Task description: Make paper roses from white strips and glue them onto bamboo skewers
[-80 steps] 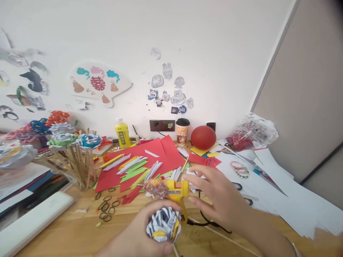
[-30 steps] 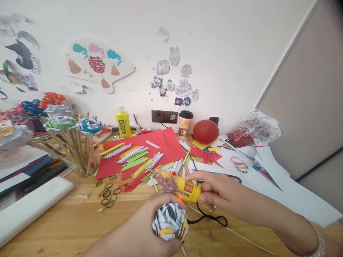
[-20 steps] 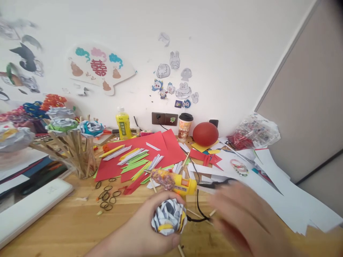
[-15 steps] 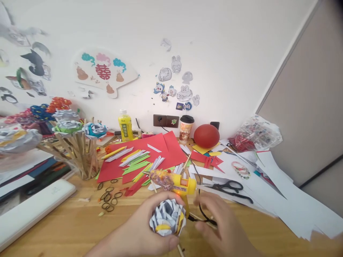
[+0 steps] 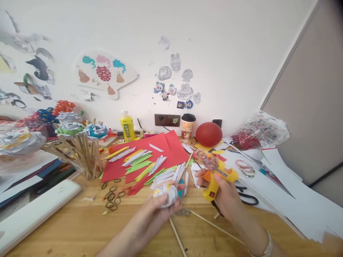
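In my left hand (image 5: 154, 216) is a white paper flower (image 5: 166, 192) with yellow bits, its underside tilted toward me and my fingers wrapped round it. My right hand (image 5: 226, 194) grips a yellow glue gun (image 5: 214, 184), raised off the table, its clump-covered front pointing up and to the left. The gun is to the right of the flower and apart from it. Thin wooden sticks (image 5: 214, 225) lie on the table below the hands. Folded strips of white, green and yellow paper (image 5: 142, 160) lie just beyond the flower, partly on red sheets (image 5: 175, 144).
Black rubber bands (image 5: 110, 196) lie on the left, near a tub of wooden sticks (image 5: 85, 157) and finished paper flowers (image 5: 95, 131). A yellow bottle (image 5: 128, 126), lidded cup (image 5: 187, 128) and red balloon (image 5: 209, 134) stand at the back. Scissors (image 5: 248, 198) and white paper (image 5: 284, 200) lie right.
My right hand has taken hold of the glue gun and lifted it to the right. The left hand has turned the paper flower over and shifted it slightly left and up.
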The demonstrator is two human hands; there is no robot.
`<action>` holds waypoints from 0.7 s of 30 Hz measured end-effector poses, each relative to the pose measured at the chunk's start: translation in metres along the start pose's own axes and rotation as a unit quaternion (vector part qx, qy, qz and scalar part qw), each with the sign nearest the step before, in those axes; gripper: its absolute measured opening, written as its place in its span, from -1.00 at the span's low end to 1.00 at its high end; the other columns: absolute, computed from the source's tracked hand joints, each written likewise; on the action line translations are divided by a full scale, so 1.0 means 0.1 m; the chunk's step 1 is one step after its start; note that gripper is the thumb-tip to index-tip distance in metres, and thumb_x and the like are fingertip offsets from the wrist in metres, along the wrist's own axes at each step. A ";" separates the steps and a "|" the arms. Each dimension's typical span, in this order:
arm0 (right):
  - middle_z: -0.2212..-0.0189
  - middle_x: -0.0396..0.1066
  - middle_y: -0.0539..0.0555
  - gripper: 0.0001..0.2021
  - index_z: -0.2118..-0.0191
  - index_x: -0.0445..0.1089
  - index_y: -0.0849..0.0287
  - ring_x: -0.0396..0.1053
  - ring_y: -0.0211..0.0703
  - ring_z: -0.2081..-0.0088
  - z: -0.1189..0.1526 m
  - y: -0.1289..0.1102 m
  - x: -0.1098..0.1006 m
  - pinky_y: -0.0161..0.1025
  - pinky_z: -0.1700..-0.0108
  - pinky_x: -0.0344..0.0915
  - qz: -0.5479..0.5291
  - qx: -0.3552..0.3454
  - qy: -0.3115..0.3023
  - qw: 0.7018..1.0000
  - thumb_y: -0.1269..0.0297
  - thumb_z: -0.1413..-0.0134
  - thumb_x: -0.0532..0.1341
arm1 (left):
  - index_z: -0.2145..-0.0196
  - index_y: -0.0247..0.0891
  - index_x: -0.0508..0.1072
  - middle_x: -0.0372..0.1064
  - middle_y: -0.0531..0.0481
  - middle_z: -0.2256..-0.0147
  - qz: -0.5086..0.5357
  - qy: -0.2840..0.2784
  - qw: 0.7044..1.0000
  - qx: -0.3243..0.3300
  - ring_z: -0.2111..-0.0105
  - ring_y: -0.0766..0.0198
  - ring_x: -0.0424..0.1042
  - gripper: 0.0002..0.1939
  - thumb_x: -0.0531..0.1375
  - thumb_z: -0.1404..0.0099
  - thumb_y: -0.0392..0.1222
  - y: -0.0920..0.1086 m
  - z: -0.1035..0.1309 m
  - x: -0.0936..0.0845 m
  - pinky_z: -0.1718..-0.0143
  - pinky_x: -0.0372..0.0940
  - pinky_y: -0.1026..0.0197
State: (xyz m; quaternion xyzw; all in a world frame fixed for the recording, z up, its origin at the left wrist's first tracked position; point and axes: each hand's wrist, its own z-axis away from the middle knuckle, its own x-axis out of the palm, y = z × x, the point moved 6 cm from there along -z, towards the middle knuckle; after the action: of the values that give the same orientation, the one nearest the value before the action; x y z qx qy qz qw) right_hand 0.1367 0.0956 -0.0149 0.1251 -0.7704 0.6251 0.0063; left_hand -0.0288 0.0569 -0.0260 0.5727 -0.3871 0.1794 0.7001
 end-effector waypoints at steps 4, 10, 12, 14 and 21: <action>0.44 0.42 0.06 -0.74 0.24 0.37 0.17 0.37 -0.17 0.42 0.10 -0.07 -0.08 -0.25 0.34 0.35 0.168 -0.057 -0.005 0.984 0.09 -0.06 0.17 | 0.35 -0.38 0.48 0.46 -0.09 0.39 0.079 0.100 0.992 -0.002 0.44 0.34 0.42 -0.88 0.25 -0.16 -0.26 0.00 -0.10 -0.18 0.25 0.37 0.25; 0.40 0.49 0.05 -0.68 0.23 0.40 0.12 0.45 -0.14 0.42 0.30 -0.07 0.18 -0.27 0.37 0.37 0.314 -0.205 -0.062 0.925 -0.02 -0.02 0.16 | 0.42 -0.38 0.45 0.43 -0.07 0.47 0.097 0.171 0.980 0.018 0.49 0.34 0.43 -0.76 0.04 -0.32 -0.29 0.05 -0.15 -0.29 0.32 0.42 0.26; 0.46 0.49 0.05 -0.65 0.27 0.39 0.13 0.44 -0.15 0.45 0.35 -0.07 0.24 -0.28 0.41 0.35 0.352 -0.263 -0.070 0.896 -0.05 -0.05 0.11 | 0.41 -0.37 0.44 0.42 -0.07 0.48 0.100 0.166 0.981 0.022 0.49 0.32 0.42 -0.75 0.02 -0.33 -0.27 0.07 -0.16 -0.27 0.39 0.42 0.26; 0.48 0.49 0.06 -0.63 0.28 0.38 0.13 0.44 -0.14 0.45 0.38 -0.06 0.28 -0.28 0.41 0.34 0.376 -0.306 -0.066 0.872 -0.08 -0.08 0.07 | 0.40 -0.36 0.43 0.40 -0.07 0.47 0.103 0.162 0.981 0.021 0.50 0.32 0.40 -0.73 0.00 -0.34 -0.24 0.08 -0.16 -0.26 0.43 0.40 0.27; 0.51 0.45 0.07 -0.58 0.37 0.35 0.14 0.41 -0.16 0.49 0.41 0.00 0.33 -0.28 0.44 0.28 0.411 -0.265 -0.057 0.870 -0.12 -0.12 0.00 | 0.41 -0.34 0.42 0.39 -0.07 0.48 0.100 0.168 0.981 0.023 0.51 0.32 0.39 -0.70 -0.02 -0.36 -0.18 0.06 -0.17 -0.29 0.42 0.36 0.28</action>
State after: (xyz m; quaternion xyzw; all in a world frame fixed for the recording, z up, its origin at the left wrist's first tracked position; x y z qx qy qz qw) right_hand 0.1102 0.0502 -0.0182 -0.1743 -0.8881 0.3350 -0.2621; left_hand -0.0456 0.0799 -0.0442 0.5092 -0.3151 0.3506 0.7201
